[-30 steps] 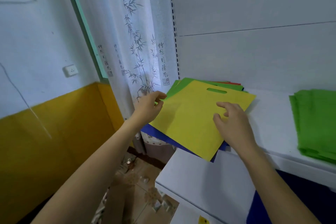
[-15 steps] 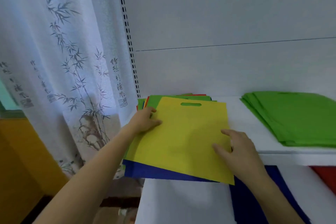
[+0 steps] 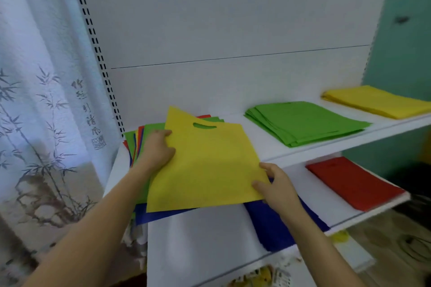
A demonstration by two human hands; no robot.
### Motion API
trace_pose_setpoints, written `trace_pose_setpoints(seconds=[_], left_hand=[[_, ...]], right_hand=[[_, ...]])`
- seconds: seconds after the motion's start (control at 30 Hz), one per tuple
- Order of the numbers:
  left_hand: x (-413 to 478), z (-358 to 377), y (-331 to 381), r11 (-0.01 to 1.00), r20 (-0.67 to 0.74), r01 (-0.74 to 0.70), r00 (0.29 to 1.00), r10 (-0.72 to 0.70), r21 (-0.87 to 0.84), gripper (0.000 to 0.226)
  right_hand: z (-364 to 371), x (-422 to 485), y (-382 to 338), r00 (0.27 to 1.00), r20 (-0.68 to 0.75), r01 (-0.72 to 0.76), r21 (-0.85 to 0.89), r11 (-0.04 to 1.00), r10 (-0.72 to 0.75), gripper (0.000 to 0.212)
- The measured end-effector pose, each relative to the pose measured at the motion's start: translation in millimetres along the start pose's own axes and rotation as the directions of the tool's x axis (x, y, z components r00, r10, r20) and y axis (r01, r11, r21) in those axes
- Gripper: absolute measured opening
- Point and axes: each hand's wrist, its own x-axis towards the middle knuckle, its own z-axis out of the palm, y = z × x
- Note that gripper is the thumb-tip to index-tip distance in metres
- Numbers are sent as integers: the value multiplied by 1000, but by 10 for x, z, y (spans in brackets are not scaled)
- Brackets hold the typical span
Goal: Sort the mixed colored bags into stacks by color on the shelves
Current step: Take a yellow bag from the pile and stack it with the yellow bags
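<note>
right grip pinching near corner of yellow bag; left grip clasping its far-left edge, above mixed pile. under right grip, blue stack; right, red stack; beyond, green stack, yellow stack.

One wide-angle camera, worn on the person's head, is looking forward and down at close range, facing the white shelves near their left end.
</note>
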Motion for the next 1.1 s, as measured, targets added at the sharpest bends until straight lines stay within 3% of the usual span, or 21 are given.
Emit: trace_pose_setpoints(seconds=[0.4, 0.7, 0.87, 1.1], left_hand=[[-273, 468, 937, 955, -299, -234, 938, 173, -182, 48], [-566, 1570, 2350, 896, -237, -342, 930, 280, -285, 49], [-709, 2233, 3157, 863, -177, -371, 928, 328, -344, 49], [-680, 2963, 3915, 838, -138, -352, 936, 325, -418, 47]], right_hand=[[-850, -90, 287, 999, -18, 27, 16, 1000, -26, 39], [-2381, -176, 873, 982, -164, 66, -157, 985, -92, 55], [-3291, -243, 1200, 979, -195, 16, -211, 977, -58, 61], [-4122, 86, 1541, 950, -310, -40, -238, 971, -37, 47]])
